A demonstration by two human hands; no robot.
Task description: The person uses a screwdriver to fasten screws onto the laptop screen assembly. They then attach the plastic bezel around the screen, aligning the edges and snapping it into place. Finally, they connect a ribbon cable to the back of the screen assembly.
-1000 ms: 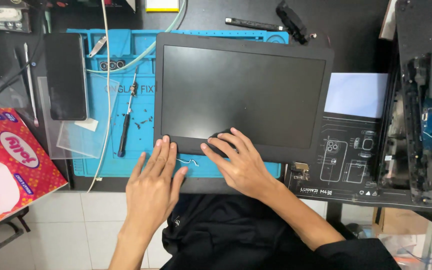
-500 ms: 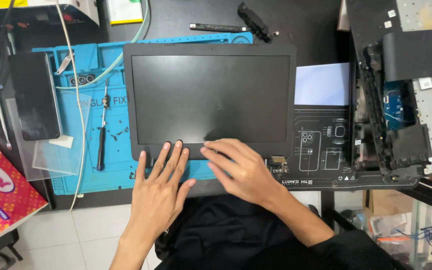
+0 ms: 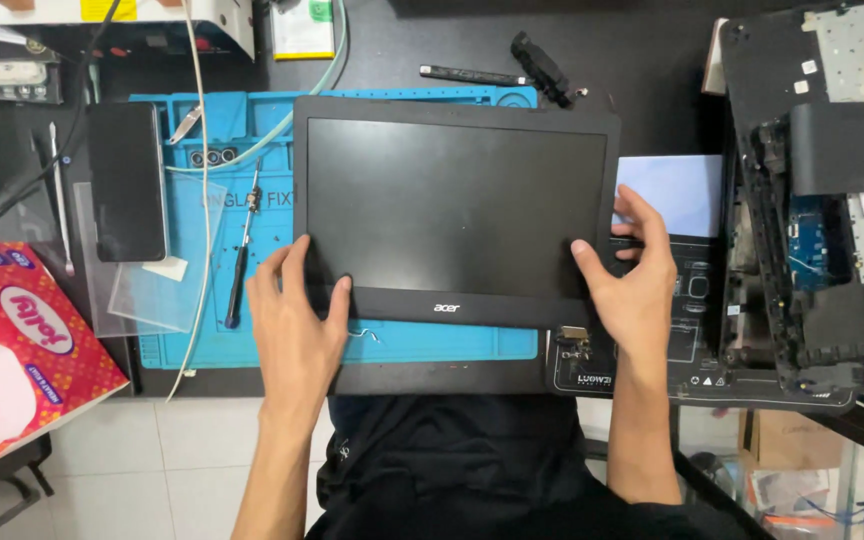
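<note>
A black laptop screen panel (image 3: 457, 205) lies flat on a blue work mat (image 3: 202, 220), its dark display facing up. My left hand (image 3: 297, 320) grips its lower left corner, thumb on the bottom bezel and fingers along the left edge. My right hand (image 3: 637, 275) holds its lower right corner, thumb on the bezel and fingers wrapped round the right edge. A thin wire (image 3: 362, 333) trails from the panel's bottom edge onto the mat.
A dark phone (image 3: 128, 180), clear plastic sheet (image 3: 152, 265) and screwdriver (image 3: 240, 260) lie to the left. A red tissue pack (image 3: 17, 345) sits at the front left. An opened laptop base (image 3: 817, 210) fills the right; a black mat (image 3: 687, 340) lies before it.
Both hands moved apart from the middle of the panel's bottom edge to its two lower corners and took hold. The view shifted, so the panel sits more central.
</note>
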